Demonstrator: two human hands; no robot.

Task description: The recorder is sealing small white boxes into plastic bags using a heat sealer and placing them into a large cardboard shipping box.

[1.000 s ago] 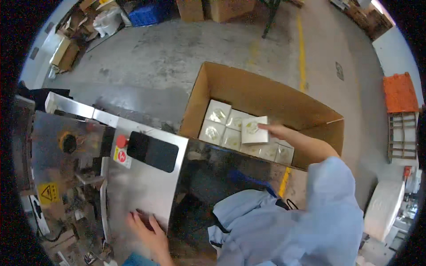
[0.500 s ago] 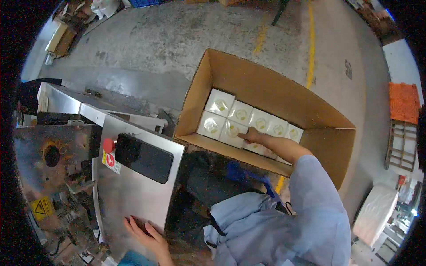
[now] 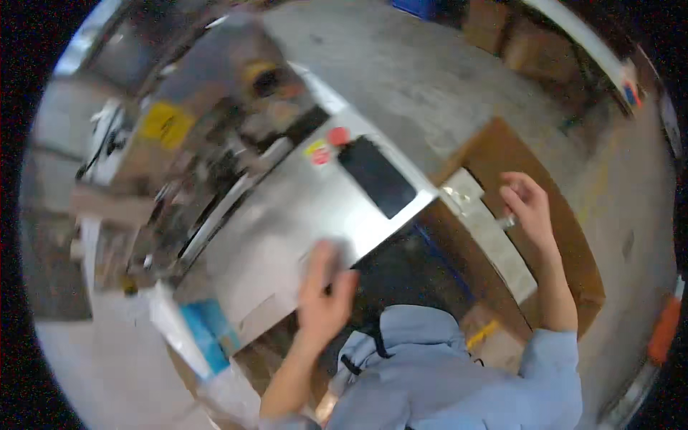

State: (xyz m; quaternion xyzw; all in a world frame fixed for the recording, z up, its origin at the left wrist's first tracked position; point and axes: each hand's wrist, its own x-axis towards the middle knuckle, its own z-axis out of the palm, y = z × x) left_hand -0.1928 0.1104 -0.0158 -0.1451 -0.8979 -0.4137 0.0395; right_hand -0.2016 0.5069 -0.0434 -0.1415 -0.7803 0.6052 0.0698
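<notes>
Over the bare metal tabletop [image 3: 265, 236], near its front edge, my left hand [image 3: 324, 301] is raised, blurred by motion. Its thumb stands apart from the stretched fingers, and no held thing shows. My right hand [image 3: 532, 211] hovers above the open cardboard carton [image 3: 566, 229], fingers loosely bent and a little apart, with nothing visible in them. White square boxes [image 3: 494, 244] sit in a row inside the carton, partly hidden by its near wall. A black phone [image 3: 376, 175] lies at the tabletop's far corner, beside a red knob [image 3: 338, 136].
A machine with a yellow warning label [image 3: 166, 125] stands to the left, smeared by motion. Blue and white plastic packaging [image 3: 204, 337] lies at the lower left. Brown cartons [image 3: 537, 50] are on the floor at the back right.
The view has swung left. My right hand has lifted off the white boxes, and my left hand has come up from the tabletop's front edge.
</notes>
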